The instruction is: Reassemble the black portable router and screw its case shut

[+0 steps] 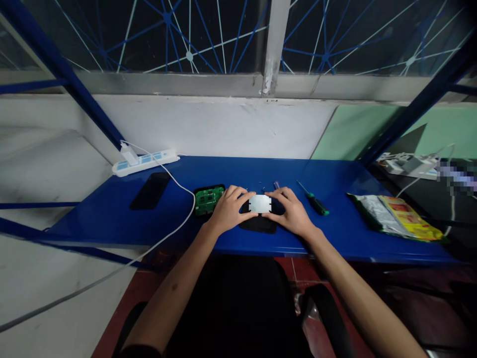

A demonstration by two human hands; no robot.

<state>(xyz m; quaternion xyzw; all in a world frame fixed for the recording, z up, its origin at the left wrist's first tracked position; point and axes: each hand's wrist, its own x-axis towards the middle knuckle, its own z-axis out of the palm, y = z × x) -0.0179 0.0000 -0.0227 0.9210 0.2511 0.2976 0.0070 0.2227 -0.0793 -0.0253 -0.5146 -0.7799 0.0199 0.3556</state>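
Between my two hands is a small silvery metal plate (260,204) with notched side edges, above a black plastic piece (259,224) on the blue table. My left hand (230,206) pinches the plate's left end between thumb and fingers. At the right end, my right hand (292,211) grips it the same way. Just left of my left hand, a green circuit board (207,200) sits in a black casing. A screwdriver with a green and black handle (317,204) lies to the right of my right hand. Behind that hand, a purplish handle (276,185) shows in part.
On the blue table (231,171) lie a black phone (150,191) and a white power strip (146,162) at the left. A white cable (169,231) runs across the left front edge. A yellow and silver food packet (400,219) lies at the right. Blue metal posts frame both sides.
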